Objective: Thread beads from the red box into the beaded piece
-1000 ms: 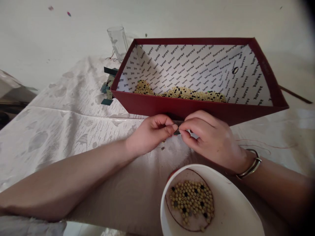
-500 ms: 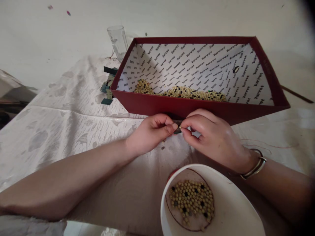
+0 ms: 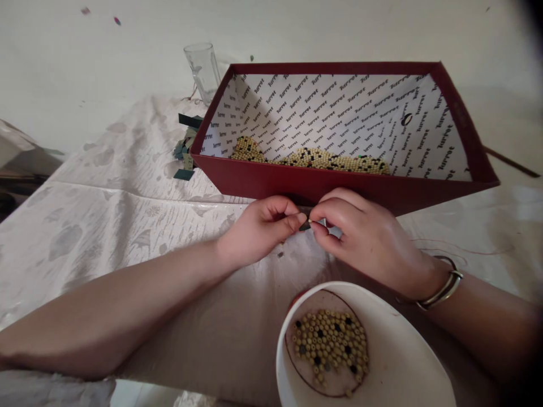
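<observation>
My left hand (image 3: 263,230) is closed, with thumb and forefinger pinched in front of the red box. A small dark piece (image 3: 304,226) shows just under its fingertips; whether it is held there I cannot tell. Facing it, my right hand (image 3: 360,237) pinches a tiny pale yellow bead (image 3: 310,221) between thumb and forefinger. The fingertips of both hands nearly meet. Below them stands a white tub (image 3: 407,350), tilted toward me, with loose yellow and black beads (image 3: 328,342) at its bottom.
The red box (image 3: 339,186) has a printed white lining and holds a beaded piece (image 3: 314,159) in yellow and black. Dark green scraps (image 3: 183,174) lie left of it, near a clear glass (image 3: 202,70). A thin thread (image 3: 466,249) runs across the patterned tablecloth (image 3: 127,220) at right.
My right hand has shifted very slightly, its fingertips a touch closer to the left hand's. The left hand keeps its pinch, and the box and tub stay in place.
</observation>
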Tool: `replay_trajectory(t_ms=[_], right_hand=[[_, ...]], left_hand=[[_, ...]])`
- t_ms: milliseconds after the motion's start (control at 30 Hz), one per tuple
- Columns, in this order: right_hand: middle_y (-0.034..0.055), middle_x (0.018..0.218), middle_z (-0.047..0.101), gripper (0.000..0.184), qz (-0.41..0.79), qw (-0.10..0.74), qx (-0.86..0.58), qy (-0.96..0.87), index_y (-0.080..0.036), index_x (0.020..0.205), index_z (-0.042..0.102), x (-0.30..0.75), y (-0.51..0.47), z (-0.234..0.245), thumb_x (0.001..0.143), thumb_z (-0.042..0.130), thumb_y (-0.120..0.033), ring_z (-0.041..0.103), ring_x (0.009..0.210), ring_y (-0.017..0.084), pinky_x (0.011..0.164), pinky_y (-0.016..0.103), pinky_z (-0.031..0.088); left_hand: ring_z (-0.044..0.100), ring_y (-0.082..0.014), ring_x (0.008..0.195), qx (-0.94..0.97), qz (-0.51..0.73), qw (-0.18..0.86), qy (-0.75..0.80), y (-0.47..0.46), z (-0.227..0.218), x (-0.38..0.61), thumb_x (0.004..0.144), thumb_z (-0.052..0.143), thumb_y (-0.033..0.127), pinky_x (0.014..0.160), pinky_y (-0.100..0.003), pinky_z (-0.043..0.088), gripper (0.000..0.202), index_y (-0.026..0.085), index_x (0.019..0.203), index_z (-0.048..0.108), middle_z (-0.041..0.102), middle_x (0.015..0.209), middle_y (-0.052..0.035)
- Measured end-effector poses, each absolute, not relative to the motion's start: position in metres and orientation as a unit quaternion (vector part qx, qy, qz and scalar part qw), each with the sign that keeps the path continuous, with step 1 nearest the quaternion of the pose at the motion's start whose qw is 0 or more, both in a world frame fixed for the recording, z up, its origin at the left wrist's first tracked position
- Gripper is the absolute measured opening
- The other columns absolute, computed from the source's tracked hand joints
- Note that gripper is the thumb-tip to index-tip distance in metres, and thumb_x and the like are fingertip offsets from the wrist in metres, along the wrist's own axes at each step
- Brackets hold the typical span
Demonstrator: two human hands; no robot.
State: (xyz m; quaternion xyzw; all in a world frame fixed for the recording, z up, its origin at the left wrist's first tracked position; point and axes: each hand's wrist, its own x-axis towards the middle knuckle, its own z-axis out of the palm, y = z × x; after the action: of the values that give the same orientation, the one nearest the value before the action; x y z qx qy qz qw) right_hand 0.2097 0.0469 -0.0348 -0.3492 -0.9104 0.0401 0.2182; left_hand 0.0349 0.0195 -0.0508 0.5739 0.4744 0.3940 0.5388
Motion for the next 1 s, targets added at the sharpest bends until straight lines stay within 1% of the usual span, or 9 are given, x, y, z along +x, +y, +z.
replay_trajectory(t_ms=[267, 533, 667, 833, 1000], right_hand=[[0.0035, 0.083, 0.056, 0.006, 0.031, 0.221, -0.356, -0.908, -0.017, 0.076, 0.054, 0.2083, 0.0460, -0.0350, 0.074, 0.049, -0.016, 0.054, 0.070, 0.014, 0.063, 0.026, 0.042], [0.0026, 0.082, 0.056, 0.005, 0.012, 0.221, -0.360, -0.906, -0.018, 0.075, 0.054, 0.2088, 0.0464, -0.0357, 0.075, 0.049, -0.018, 0.054, 0.069, 0.013, 0.060, 0.025, 0.041], [0.0017, 0.081, 0.056, 0.004, 0.010, 0.223, -0.369, -0.902, -0.017, 0.076, 0.054, 0.2097, 0.0461, -0.0359, 0.073, 0.050, -0.017, 0.054, 0.068, 0.013, 0.060, 0.025, 0.042], [0.0019, 0.085, 0.056, 0.005, 0.006, 0.216, -0.348, -0.912, -0.018, 0.075, 0.054, 0.2074, 0.0439, -0.0367, 0.075, 0.050, -0.021, 0.055, 0.070, 0.013, 0.061, 0.025, 0.042], [0.0010, 0.083, 0.056, 0.004, 0.005, 0.220, -0.363, -0.906, -0.018, 0.076, 0.054, 0.2088, 0.0466, -0.0377, 0.075, 0.050, -0.019, 0.055, 0.070, 0.013, 0.062, 0.025, 0.043]], left_hand=[[0.038, -0.0054, 0.056, 0.582, 0.391, 0.533, 0.473, 0.0188, -0.0508, 0.0348, 0.078, 0.053, 0.035, 0.052, -0.018, 0.033, 0.022, 0.013, 0.073, 0.053, 0.048, 0.063, 0.0022], [0.039, -0.0051, 0.054, 0.577, 0.399, 0.537, 0.470, 0.0196, -0.0508, 0.0351, 0.077, 0.054, 0.034, 0.050, -0.017, 0.032, 0.021, 0.014, 0.072, 0.052, 0.046, 0.060, 0.0033], [0.038, -0.0049, 0.054, 0.571, 0.398, 0.541, 0.471, 0.0194, -0.0505, 0.0353, 0.078, 0.053, 0.034, 0.050, -0.017, 0.032, 0.022, 0.014, 0.072, 0.051, 0.046, 0.060, 0.0035], [0.040, -0.0047, 0.057, 0.571, 0.402, 0.545, 0.464, 0.0199, -0.0506, 0.0351, 0.077, 0.055, 0.032, 0.053, -0.017, 0.033, 0.019, 0.013, 0.073, 0.052, 0.048, 0.064, 0.0029], [0.038, -0.0044, 0.053, 0.562, 0.401, 0.545, 0.475, 0.0193, -0.0501, 0.0357, 0.078, 0.054, 0.033, 0.049, -0.017, 0.032, 0.021, 0.013, 0.071, 0.051, 0.047, 0.060, 0.0037]])
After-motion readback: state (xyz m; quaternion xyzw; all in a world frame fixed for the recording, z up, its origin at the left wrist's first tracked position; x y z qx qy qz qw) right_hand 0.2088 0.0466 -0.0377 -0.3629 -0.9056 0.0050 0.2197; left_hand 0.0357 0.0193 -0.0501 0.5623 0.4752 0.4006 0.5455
